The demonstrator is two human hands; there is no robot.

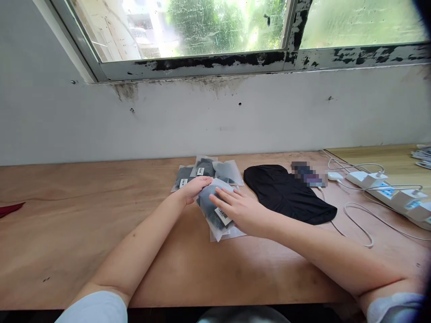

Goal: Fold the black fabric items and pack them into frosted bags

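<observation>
A frosted plastic bag (213, 210) with dark contents and a white barcode label is tilted up in the middle of the wooden table. My left hand (194, 188) grips its upper left edge, the thumb on top. Spread fingers of my right hand (244, 211) lie flat over the bag's right side. Part of another clear bag (235, 232) shows beneath it. Just behind are several similar bags (204, 166), two with visible barcode labels. Black cloth (286, 193) lies spread to the right of my hands.
A blurred phone-like object (307, 174) lies behind the black cloth. White cables and a power strip (387, 188) with chargers occupy the right side. A dark red item (11, 209) shows at the left edge. Wall and window (229, 27) rise behind the table.
</observation>
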